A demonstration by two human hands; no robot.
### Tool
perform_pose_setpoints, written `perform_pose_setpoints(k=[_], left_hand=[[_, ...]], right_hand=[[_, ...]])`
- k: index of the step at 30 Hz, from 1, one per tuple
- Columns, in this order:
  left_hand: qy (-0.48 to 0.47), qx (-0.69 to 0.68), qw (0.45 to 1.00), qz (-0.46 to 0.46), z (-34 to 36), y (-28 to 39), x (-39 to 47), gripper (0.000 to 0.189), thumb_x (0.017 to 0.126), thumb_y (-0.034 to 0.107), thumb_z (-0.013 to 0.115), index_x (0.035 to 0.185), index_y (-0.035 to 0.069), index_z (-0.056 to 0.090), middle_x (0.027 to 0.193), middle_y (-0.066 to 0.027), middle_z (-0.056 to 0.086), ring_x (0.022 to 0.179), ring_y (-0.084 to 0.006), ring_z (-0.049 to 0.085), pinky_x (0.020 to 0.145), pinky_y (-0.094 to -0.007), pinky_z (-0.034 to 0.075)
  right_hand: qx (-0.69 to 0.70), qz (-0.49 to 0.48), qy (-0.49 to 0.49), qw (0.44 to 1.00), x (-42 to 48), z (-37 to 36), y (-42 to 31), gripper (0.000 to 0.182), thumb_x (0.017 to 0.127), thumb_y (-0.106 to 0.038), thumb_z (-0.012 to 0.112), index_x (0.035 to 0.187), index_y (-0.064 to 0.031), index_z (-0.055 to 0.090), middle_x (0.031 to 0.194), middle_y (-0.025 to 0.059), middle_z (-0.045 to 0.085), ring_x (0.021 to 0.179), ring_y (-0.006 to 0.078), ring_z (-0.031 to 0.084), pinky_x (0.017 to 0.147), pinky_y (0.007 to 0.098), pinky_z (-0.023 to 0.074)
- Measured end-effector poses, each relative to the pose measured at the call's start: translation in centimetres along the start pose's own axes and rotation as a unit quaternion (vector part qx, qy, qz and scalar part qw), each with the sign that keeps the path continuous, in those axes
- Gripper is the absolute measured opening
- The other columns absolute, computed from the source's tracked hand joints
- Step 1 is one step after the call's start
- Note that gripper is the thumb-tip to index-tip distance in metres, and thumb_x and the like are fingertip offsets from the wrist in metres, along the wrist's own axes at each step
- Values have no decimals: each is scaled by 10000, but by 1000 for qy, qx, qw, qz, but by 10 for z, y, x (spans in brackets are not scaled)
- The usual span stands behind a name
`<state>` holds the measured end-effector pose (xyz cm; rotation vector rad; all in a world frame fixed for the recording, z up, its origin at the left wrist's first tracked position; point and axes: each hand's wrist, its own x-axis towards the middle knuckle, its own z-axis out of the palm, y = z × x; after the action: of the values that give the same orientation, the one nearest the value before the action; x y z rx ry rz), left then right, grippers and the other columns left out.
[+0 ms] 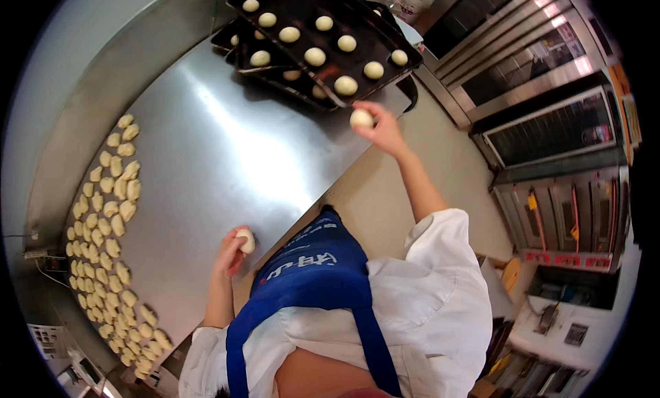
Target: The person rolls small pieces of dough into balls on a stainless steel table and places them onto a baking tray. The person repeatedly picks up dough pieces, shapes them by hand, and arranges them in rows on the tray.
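Note:
My right hand (pixel 383 130) grips a round, smooth dough ball (pixel 361 119) just in front of the near corner of a dark baking tray (pixel 304 86). Spaced in rows on that tray sit several dough balls (pixel 314 57) of similar size. Lower down, my left hand (pixel 230 253) holds another dough ball (pixel 246 240) over the near edge of the steel worktable (pixel 206 191). Unshaped dough pieces (pixel 111 208) lie crowded along the table's left side.
More dark trays with dough balls are stacked askew beneath the top one. Deck ovens (pixel 562 217) with glass doors line the right side, beyond the tiled floor (pixel 438 140). A white bucket (pixel 412 3) stands behind the trays. A wall (pixel 87 78) borders the table's far side.

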<state>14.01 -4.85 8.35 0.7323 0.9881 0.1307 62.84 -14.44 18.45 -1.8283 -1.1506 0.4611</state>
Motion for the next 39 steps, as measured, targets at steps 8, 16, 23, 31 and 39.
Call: perform_pose_setpoints(k=[8, 16, 23, 31, 39], left_hand=[[-41, -91, 988, 115, 184, 108, 78, 462, 890, 162, 684, 1333, 66, 591, 1184, -83, 643, 1105, -234, 643, 960, -393, 532], [-11, 51, 982, 181, 293, 248, 133, 505, 904, 106, 640, 1401, 63, 566, 1280, -51, 620, 1193, -169, 585, 1026, -326, 477], [-8, 369, 850, 377, 408, 385, 296, 617, 833, 180, 747, 1403, 42, 557, 1300, -124, 645, 1197, -241, 637, 1035, -359, 500], [89, 620, 660, 414, 471, 430, 472, 628, 747, 225, 796, 1336, 89, 624, 1283, -218, 648, 1228, -390, 608, 1067, -441, 493], [109, 596, 520, 602, 460, 401, 408, 654, 814, 279, 829, 1413, 128, 615, 1435, -207, 571, 1307, -401, 544, 1103, -500, 438]], right_hand=[[-106, -32, 46, 993, 255, -134, 107, 658, 807, -184, 810, 1413, -43, 594, 1288, 143, 700, 1178, 246, 683, 1018, 357, 532], [-252, -100, -76, 960, 339, -127, 173, 556, 757, -193, 782, 1277, -33, 664, 1198, 198, 680, 1140, 395, 640, 1022, 446, 517], [-206, -225, -48, 951, 296, -165, 116, 781, 795, -294, 872, 1463, -76, 529, 1482, 205, 520, 1301, 415, 534, 1066, 469, 489], [369, 155, 181, 899, 138, -228, 170, 534, 1002, -359, 592, 1428, -41, 537, 1369, 107, 566, 1172, 229, 593, 879, 363, 541], [723, 32, 114, 681, 133, -227, 127, 914, 916, -803, 503, 1490, -93, 461, 1393, 91, 543, 1222, 237, 517, 883, 384, 484]])
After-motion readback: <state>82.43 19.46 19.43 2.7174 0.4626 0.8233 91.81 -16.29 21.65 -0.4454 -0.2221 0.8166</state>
